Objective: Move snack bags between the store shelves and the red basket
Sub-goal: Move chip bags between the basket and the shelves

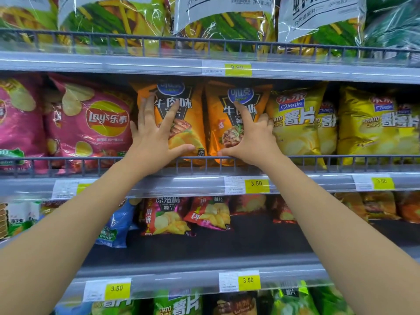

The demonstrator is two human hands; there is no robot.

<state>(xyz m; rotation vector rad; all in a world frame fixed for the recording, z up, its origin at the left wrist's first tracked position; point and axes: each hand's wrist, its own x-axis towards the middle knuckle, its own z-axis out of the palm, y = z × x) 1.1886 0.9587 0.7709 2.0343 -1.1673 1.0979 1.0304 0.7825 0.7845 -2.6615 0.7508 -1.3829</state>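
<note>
Left hand's fingers [169, 117]: spread and straight, laid flat on the front of the left orange bag [195, 119]; the thumb lies sideways along the bag's lower front, just above the wire rail [341, 158]. Nothing is pinched.

Right hand's fingers [242, 112]: the index points up the face of the right orange bag [217, 123]. The other fingers curl round that bag's right edge, into the gap against the yellow bag [297, 126]. The thumb tip sits at the bag's bottom, touching the rail. A grip on the bag's side.

Left hand [154, 142] and right hand [252, 142] are level, with bare forearms reaching up from the lower corners.

Both orange bags stand upright and side by side, touching, behind the rail at the front edge of the middle shelf [181, 186], near its centre. The pink Lay's bag [91, 123] stands to their left and the yellow bag to their right.

A 3.50 price tag [256, 184] sits on the shelf edge under the right hand. Green-and-yellow bags [227, 26] stand on the shelf above. Small mixed bags [211, 212] lie on the shelf below.
</note>
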